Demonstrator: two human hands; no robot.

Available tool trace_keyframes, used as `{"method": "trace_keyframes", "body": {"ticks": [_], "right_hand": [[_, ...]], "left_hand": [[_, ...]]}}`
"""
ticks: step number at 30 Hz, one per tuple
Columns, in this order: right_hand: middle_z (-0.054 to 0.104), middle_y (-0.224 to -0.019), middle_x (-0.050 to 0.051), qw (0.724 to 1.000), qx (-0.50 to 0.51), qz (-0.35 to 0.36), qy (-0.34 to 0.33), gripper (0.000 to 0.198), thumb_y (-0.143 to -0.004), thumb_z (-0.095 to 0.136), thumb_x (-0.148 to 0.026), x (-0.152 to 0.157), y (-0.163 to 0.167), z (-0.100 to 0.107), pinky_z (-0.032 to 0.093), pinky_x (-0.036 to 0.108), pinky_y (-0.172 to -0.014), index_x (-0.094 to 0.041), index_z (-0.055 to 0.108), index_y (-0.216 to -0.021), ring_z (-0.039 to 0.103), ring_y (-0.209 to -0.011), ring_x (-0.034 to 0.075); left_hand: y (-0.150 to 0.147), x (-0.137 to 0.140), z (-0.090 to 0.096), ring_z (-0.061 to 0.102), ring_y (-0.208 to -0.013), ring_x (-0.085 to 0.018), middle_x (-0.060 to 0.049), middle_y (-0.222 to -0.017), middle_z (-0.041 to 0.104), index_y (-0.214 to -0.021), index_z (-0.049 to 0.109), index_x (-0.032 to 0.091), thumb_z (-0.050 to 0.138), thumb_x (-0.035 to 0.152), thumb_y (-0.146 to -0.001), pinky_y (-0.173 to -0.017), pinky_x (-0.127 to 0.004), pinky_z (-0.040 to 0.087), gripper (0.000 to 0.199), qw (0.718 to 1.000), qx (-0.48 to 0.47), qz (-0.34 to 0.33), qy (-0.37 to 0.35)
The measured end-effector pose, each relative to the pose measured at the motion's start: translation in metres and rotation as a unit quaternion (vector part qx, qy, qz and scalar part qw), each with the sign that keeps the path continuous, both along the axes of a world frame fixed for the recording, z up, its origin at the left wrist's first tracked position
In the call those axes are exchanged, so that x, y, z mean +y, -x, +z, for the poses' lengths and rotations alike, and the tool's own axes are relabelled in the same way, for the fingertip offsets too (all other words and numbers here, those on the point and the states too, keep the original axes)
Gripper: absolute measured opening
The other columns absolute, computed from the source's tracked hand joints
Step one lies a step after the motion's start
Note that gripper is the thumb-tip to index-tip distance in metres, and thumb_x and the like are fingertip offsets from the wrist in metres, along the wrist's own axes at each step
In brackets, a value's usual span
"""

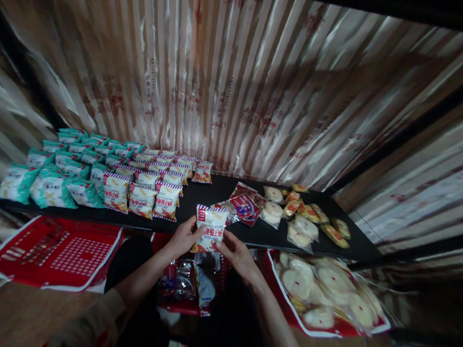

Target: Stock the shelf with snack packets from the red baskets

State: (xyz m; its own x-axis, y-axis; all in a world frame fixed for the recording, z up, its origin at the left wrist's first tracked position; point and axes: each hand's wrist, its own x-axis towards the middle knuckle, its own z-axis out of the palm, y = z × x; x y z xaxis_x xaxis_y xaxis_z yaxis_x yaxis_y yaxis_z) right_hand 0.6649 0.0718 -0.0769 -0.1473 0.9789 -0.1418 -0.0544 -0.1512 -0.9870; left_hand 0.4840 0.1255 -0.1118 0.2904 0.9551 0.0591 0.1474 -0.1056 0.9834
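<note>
"One black shelf; which step is this?"

"Holding, I'd say: my left hand and right hand pinch a white packet by the shelf's near edge. Moving it probably calls for even grips."

A snack packet was held by the left hand and right hand; teal packets were grouped on the black shelf.

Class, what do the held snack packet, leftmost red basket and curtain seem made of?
Snack packet: probably printed plastic film, fairly matte here, judging by its puffed shape.
Leftmost red basket: likely moulded plastic, fairly smooth; its regular grid of holes suggests this.
Curtain: glossy, perhaps plastic or coated cloth, given shiny streaks along its folds.
</note>
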Motion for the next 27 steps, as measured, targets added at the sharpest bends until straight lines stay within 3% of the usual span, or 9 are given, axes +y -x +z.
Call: {"method": "trace_keyframes", "body": {"ticks": [7, 14, 18, 22, 27], "right_hand": [[0.071, -0.104, 0.006, 1.0, -0.021, 0.006, 0.013, 0.051, -0.067, 0.072, -0.053, 0.01, 0.005, 0.0, 0.048, 0.041, -0.092, -0.02, 0.065, -0.106, 0.065, -0.099, 0.027], [0.073, -0.095, 0.006, 0.999, -0.039, -0.025, 0.017, 0.051, -0.066, 0.071, -0.056, 0.046, 0.006, -0.024, 0.05, 0.042, -0.085, -0.018, 0.067, -0.1, 0.067, -0.089, 0.027], [0.072, -0.094, 0.006, 0.992, -0.108, -0.053, -0.024, 0.045, -0.07, 0.067, -0.054, 0.081, 0.004, -0.035, 0.049, 0.039, -0.083, -0.019, 0.067, -0.096, 0.066, -0.087, 0.026], [0.071, -0.085, 0.006, 0.977, -0.191, -0.086, -0.04, 0.04, -0.072, 0.061, -0.052, 0.122, 0.006, -0.039, 0.049, 0.036, -0.074, -0.016, 0.066, -0.09, 0.065, -0.08, 0.024], [0.071, -0.082, 0.006, 0.954, -0.273, -0.107, -0.053, 0.035, -0.077, 0.056, -0.049, 0.167, 0.013, -0.033, 0.047, 0.031, -0.066, -0.018, 0.065, -0.087, 0.063, -0.074, 0.021]], "left_hand": [[-0.002, 0.014, -0.003, 0.064, -0.083, -0.018, -0.003, -0.091, 0.071, -0.102, 0.063, 0.019, 0.056, 0.039, -0.083, -0.074, -0.028, 0.052, 0.029, 1.0, 0.02, 0.007, -0.005], [-0.01, 0.032, -0.005, 0.065, -0.087, -0.019, -0.005, -0.098, 0.07, -0.112, 0.058, 0.02, 0.05, 0.038, -0.086, -0.078, -0.031, 0.052, 0.033, 0.993, 0.089, 0.077, -0.011], [-0.015, 0.039, -0.005, 0.058, -0.108, -0.024, -0.014, -0.118, 0.061, -0.123, 0.051, 0.014, 0.048, 0.034, -0.086, -0.093, -0.039, 0.047, 0.042, 0.973, 0.154, 0.145, -0.093], [-0.025, 0.048, -0.014, 0.046, -0.125, -0.026, -0.016, -0.129, 0.054, -0.124, 0.05, 0.014, 0.043, 0.027, -0.088, -0.105, -0.047, 0.037, 0.039, 0.942, 0.202, 0.188, -0.188], [-0.038, 0.073, -0.033, 0.038, -0.132, -0.028, -0.016, -0.138, 0.046, -0.129, 0.045, 0.012, 0.038, 0.023, -0.09, -0.108, -0.049, 0.036, 0.041, 0.929, 0.224, 0.197, -0.219]]}}
